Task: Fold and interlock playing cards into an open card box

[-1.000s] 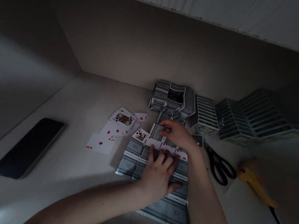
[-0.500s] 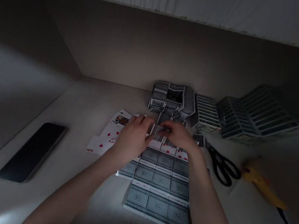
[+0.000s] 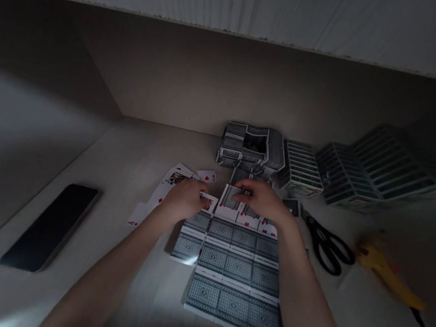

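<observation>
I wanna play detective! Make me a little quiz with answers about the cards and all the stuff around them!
1. True or false: the phone lies left of the face-down cards.
2. Which is nearest the right hand?
A) phone
B) scissors
C) yellow tool
3. Fill in: the pile of face-up cards lies nearer the ____.

Key: 1. True; 2. B; 3. left hand.

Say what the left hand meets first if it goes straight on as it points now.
Probably the face-down card by the fingers of the right hand, just past the court card at the left hand. Depth is unclear, so it might pass just above.
</observation>
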Tool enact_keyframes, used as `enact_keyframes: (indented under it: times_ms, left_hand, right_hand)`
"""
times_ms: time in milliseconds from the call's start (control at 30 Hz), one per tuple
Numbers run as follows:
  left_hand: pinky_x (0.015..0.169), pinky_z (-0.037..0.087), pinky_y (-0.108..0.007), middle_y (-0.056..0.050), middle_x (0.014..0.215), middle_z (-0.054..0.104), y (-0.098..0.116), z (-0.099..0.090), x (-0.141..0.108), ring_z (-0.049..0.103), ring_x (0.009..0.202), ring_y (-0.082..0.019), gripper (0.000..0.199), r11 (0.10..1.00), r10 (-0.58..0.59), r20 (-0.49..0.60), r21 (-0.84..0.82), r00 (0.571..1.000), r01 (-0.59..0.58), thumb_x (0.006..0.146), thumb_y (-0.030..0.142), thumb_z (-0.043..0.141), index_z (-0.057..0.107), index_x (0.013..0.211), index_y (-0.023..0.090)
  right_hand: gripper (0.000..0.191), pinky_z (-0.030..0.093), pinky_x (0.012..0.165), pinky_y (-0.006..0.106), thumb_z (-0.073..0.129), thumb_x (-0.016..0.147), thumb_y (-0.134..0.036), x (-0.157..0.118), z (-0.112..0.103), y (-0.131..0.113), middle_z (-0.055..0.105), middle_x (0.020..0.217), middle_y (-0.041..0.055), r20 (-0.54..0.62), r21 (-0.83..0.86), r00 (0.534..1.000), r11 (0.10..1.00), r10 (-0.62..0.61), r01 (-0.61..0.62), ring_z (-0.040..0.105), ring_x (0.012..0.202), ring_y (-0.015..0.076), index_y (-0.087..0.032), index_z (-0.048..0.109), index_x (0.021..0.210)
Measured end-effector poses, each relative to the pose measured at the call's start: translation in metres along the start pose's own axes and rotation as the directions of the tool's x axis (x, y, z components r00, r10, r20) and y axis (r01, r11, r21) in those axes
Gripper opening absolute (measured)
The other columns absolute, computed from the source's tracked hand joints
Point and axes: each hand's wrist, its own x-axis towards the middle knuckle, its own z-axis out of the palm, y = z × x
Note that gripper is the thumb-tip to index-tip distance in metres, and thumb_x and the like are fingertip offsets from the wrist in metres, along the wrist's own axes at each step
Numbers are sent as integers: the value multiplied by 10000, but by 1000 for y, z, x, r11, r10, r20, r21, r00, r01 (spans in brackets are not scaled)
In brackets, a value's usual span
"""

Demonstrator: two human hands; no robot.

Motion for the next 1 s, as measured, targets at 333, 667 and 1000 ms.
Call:
enact_keyframes:
  times_ms: [333, 667, 1000]
  left_hand:
    - [580, 358, -222, -19, 803, 658, 1, -1, 0, 578, 745, -163, 174, 1000, 1, 19, -29, 1000, -1, 701, 285, 539, 651, 811, 212]
    - [576, 364, -222, -23, 811, 653, 1, -1, 0, 578, 757, -164, 181, 999, -20, 11, -47, 1000, 21, 695, 288, 537, 648, 818, 214]
    - [582, 350, -225, -12, 800, 656, 1, 1, 1, 574, 730, -155, 179, 999, 16, 1, -48, 1000, -16, 683, 258, 546, 657, 819, 224]
  right_hand:
    - [163, 421, 712, 276, 601, 689, -254, 0, 0, 1, 656, 843, 15, -5, -11, 1000, 1000, 2, -2, 578, 795, 174, -199, 631, 840]
    - [175, 421, 708, 265, 623, 678, -254, -1, 0, -3, 659, 856, 6, -19, -10, 1000, 1000, -4, 4, 578, 801, 168, -202, 637, 844]
    - [221, 440, 737, 276, 628, 676, -212, -1, 2, -4, 678, 892, 1, -30, 3, 1000, 1000, 9, -9, 600, 827, 172, -213, 663, 894]
